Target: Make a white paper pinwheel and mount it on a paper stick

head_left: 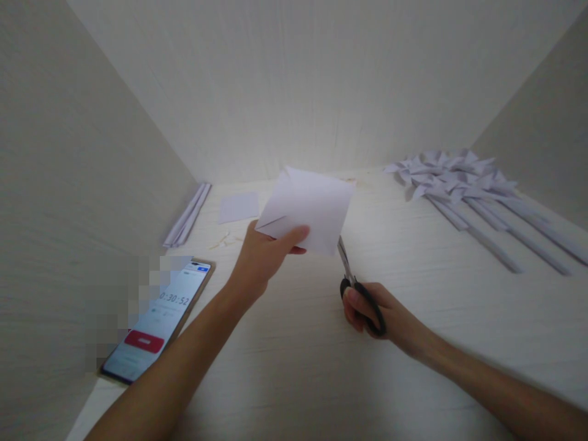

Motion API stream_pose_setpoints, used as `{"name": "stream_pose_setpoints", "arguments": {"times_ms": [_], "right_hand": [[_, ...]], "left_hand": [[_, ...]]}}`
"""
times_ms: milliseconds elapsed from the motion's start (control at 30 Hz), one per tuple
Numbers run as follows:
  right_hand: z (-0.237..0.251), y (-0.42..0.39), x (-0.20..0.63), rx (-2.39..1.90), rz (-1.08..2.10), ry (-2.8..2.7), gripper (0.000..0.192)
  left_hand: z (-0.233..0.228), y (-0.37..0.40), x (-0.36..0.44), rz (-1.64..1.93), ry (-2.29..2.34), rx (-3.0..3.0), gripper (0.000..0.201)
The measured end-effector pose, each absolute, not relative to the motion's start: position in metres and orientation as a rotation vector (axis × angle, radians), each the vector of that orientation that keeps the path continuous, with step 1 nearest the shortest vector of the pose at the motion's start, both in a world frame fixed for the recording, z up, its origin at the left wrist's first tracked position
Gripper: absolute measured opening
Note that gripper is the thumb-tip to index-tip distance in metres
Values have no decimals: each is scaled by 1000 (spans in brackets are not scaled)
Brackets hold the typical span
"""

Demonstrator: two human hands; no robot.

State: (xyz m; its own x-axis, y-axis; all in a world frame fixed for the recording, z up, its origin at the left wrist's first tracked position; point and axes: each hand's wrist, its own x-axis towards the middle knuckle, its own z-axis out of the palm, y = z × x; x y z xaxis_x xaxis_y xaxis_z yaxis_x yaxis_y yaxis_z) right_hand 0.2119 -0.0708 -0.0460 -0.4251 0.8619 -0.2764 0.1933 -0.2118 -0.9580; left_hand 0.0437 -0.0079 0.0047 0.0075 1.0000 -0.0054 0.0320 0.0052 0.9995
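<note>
the sheet (pixel 312 205) you hold looks like smooth, matt paper; your scissors (pixel 351 281) have metal blades (pixel 344 257) and black handles (pixel 374 307) that look like plastic. the pinwheels (pixel 452 179) look like matt, folded paper. your phone screen (pixel 160 318) looks smooth and glassy, your tabletop (pixel 294 367) matt and faintly wood-grained.

The phone (pixel 160 315) lies at the left of the table (pixel 285 380). Paper sticks (pixel 188 215) lie behind it, near the left wall (pixel 92 122). A loose sheet (pixel 239 207) lies right of the sticks; scraps (pixel 225 241) lie before it. Pinwheels (pixel 459 177) lie at the right rear. Centrally, the folded paper (pixel 312 205) is in the left hand (pixel 264 257); the scissors (pixel 348 269), in the right hand (pixel 390 306), are to its right.
</note>
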Motion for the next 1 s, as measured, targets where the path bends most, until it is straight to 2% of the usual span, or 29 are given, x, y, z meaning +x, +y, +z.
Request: {"name": "stream_pose_setpoints", "arguments": {"times_ms": [233,1000], "right_hand": [[-46,-73,213,-1189,1586,-1654,47],[-41,-75,211,-1196,1613,-1726,45]], "left_hand": [[4,-4,43,1319,1246,1192,33],[1,-9,50,1210,1224,1195,31]]}}
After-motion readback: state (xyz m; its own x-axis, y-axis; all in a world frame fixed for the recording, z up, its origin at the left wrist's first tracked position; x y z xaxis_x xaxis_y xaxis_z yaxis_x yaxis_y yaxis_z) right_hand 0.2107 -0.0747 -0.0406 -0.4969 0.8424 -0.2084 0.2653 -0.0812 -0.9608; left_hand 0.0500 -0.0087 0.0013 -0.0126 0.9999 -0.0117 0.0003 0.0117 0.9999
